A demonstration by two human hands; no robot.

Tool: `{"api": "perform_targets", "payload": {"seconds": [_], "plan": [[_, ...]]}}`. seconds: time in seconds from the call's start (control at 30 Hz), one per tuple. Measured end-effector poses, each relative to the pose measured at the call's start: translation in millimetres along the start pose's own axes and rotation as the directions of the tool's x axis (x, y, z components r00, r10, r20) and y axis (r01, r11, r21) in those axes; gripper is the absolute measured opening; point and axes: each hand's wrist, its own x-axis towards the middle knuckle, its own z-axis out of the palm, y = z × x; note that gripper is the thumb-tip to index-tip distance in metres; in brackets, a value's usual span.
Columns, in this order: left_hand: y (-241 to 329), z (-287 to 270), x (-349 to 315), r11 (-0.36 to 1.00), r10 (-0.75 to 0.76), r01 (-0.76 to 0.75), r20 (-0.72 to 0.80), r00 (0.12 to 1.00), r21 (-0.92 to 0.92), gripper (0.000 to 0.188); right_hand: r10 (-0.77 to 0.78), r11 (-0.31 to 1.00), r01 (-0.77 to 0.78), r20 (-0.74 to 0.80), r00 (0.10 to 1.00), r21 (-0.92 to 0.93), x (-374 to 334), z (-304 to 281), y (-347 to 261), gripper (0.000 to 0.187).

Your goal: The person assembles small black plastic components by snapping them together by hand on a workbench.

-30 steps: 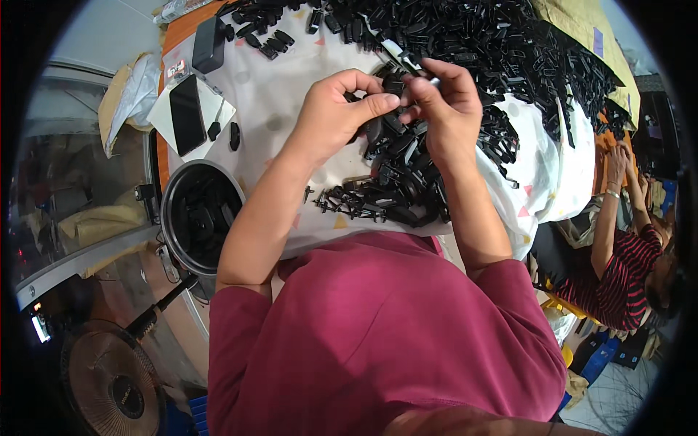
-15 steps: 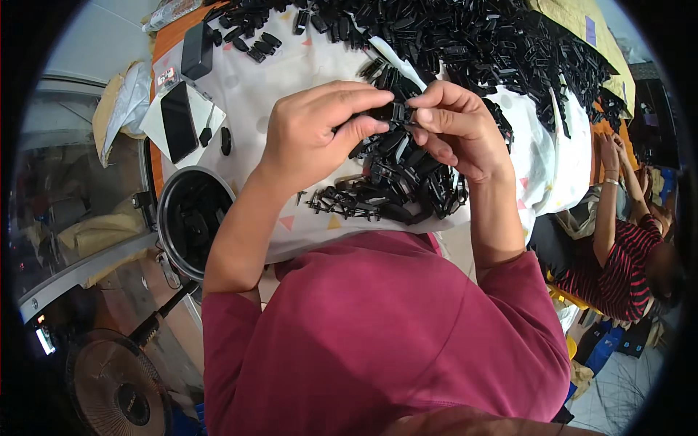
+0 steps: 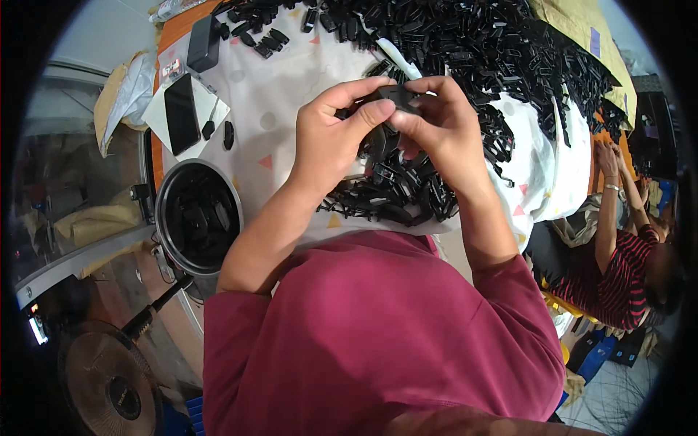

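Between my two hands, above the table, is a small black plastic part (image 3: 395, 94). My left hand (image 3: 336, 122) pinches its left side, thumb on the near face. On the other side my right hand (image 3: 445, 116) grips it with thumb and forefinger, and the two thumbs nearly meet. The part's exact kind is hard to make out, as the fingers cover much of it. Under and just in front of my hands lies a pile of loose black plastic pieces (image 3: 400, 190), some with thin prongs.
A large heap of black parts (image 3: 465, 43) covers the table's far side. At left are a phone (image 3: 182, 115), a black box (image 3: 203, 43) and a bowl of black parts (image 3: 234, 218). A fan (image 3: 116, 385) stands lower left. Another person's hands (image 3: 609, 156) work at the right.
My hands have come closer together around the black part, which now shows a broader flat face. My left hand has moved right, and the view has shifted slightly.
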Motion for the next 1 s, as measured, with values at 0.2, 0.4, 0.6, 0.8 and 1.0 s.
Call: {"api": "perform_targets", "payload": {"seconds": [0.2, 0.4, 0.6, 0.8, 1.0], "plan": [[6, -21, -11, 0.958, 0.027, 0.027, 0.186, 0.982, -0.285, 0.023, -0.156, 0.981, 0.166, 0.108, 0.982, -0.099, -14, 5, 0, 0.022], [42, -83, -62, 0.841, 0.128, 0.034, -0.259, 0.958, 0.540, 0.021, -0.139, 0.959, 0.177, 0.176, 0.974, -0.221, 6, -10, 18, 0.034], [40, -175, -120, 0.270, 0.260, 0.380, -0.447, 0.856, 0.885, 0.030, -0.074, 0.858, -0.040, -0.201, 0.977, -0.512, 45, -49, 43, 0.023], [30, -147, -84, -0.364, 0.414, 0.190, -0.024, 0.910, 0.912, 0.050, -0.201, 0.561, 0.098, -0.020, 0.979, -0.822, 54, -33, 51, 0.022], [-18, -72, 34, 0.293, 0.062, -0.146, 0.134, 0.989, 0.945, 0.034, -0.220, 0.069, 0.250, 0.229, 0.948, -0.966, 23, 5, 79, 0.021]]}}
